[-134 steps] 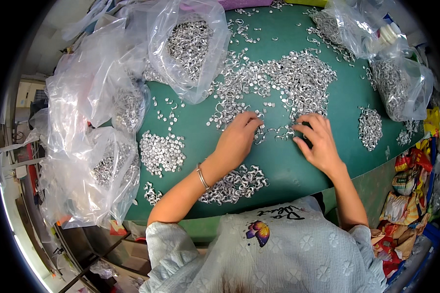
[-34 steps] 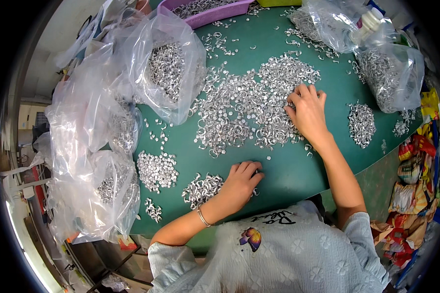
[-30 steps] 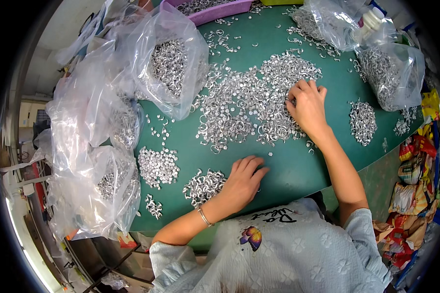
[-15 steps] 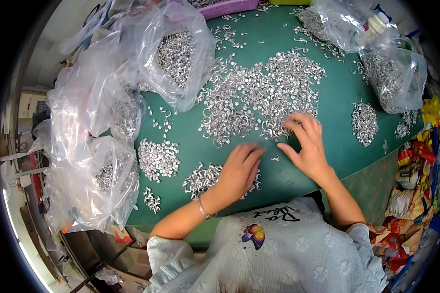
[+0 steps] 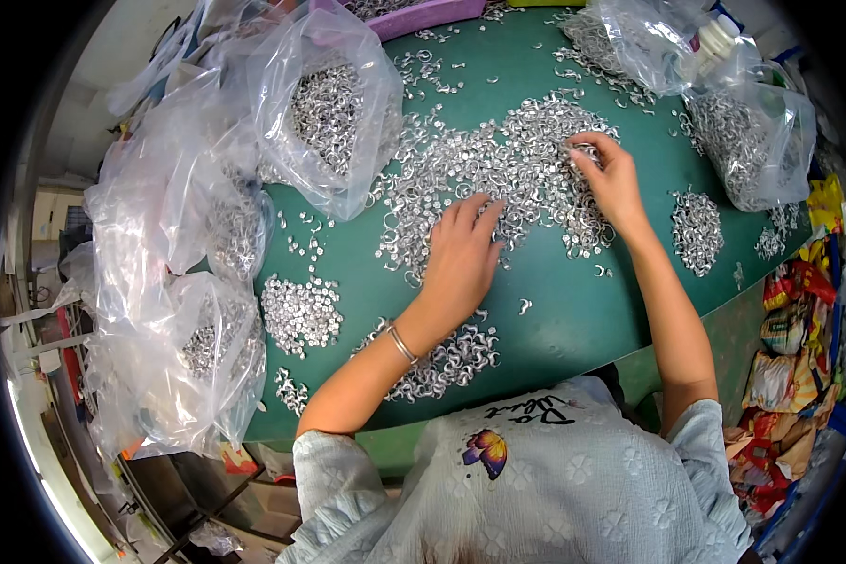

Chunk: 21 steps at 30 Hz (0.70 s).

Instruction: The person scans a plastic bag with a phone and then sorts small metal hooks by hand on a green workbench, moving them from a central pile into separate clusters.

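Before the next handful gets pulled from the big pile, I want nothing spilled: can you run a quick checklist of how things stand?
1. Left hand flat on the big pile of small silver metal parts: ok.
2. Right hand on the pile's far right side, fingers curled into the parts: ok.
3. Whether either hand grips any parts: cannot tell.
4. Bare green tabletop between the pile and the near edge: ok.
5. Small sorted heap sits close to the near edge: not ok.
6. Stray pieces lie loose on the tabletop: not ok.
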Tool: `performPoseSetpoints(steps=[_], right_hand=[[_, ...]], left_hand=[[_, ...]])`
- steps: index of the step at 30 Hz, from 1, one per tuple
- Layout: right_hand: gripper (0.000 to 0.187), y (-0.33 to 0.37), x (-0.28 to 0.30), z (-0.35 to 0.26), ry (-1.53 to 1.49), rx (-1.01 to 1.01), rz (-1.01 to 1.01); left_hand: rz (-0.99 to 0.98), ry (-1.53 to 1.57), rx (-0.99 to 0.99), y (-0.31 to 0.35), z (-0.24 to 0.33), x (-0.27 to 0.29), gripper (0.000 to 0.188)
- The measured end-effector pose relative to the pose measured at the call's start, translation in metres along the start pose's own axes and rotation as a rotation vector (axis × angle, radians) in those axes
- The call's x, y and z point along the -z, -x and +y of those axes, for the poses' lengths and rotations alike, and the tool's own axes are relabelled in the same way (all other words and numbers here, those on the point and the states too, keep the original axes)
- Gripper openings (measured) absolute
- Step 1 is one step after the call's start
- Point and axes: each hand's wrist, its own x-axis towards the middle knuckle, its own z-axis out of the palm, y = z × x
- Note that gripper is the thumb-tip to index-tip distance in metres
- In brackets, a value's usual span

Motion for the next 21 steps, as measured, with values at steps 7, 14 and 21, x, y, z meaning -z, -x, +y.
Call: performPoseSetpoints(steps=[7, 14, 21], right_hand=[[0.022, 0.027, 0.017, -0.021, 0.160, -0.032, 0.053], [0.017, 0.050, -0.004, -0.055, 0.542, 0.218, -0.022], [0.019, 0.034, -0.039, -0.055, 0.747, 0.242, -0.074]], left_hand=[[0.000, -0.234, -0.065, -0.015, -0.021, -0.016, 0.034], [0.209, -0.104, 0.106, -0.019, -0.047, 0.008, 0.023], [0.297, 0.086, 0.123, -0.027, -0.046, 0.016, 0.035]])
